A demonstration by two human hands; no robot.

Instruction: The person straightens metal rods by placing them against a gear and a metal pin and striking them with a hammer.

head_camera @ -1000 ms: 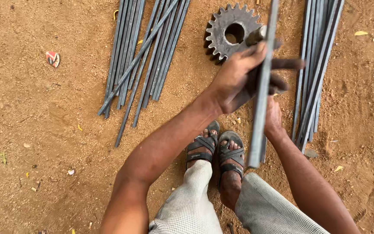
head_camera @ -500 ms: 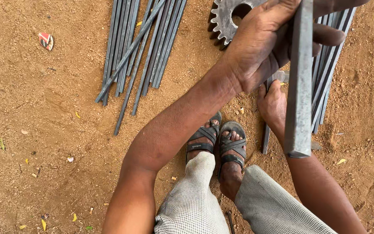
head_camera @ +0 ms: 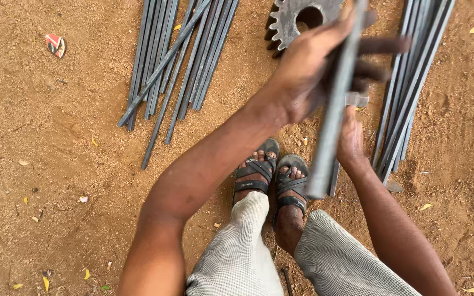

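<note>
My left hand [head_camera: 311, 71] is closed around a long grey metal bar [head_camera: 330, 137]. The bar is blurred and slants down toward my sandalled feet [head_camera: 272, 175]. Lower down, my right hand [head_camera: 352, 140] reaches the ground just behind the bar, beside a small metal piece [head_camera: 357, 100]. Its fingers are hidden, so its grip is unclear. A large toothed steel gear [head_camera: 297, 22] lies on the dirt just beyond my left hand.
One bundle of thin steel rods [head_camera: 176, 66] lies on the sandy ground at upper left, and another bundle [head_camera: 412, 82] lies at right beside my right hand. A small red and white scrap [head_camera: 55, 45] sits far left. Dry leaves are scattered about.
The bar in my left hand has swung back to the left and tilted, now blurred with motion. My right hand stays low by the right bundle.
</note>
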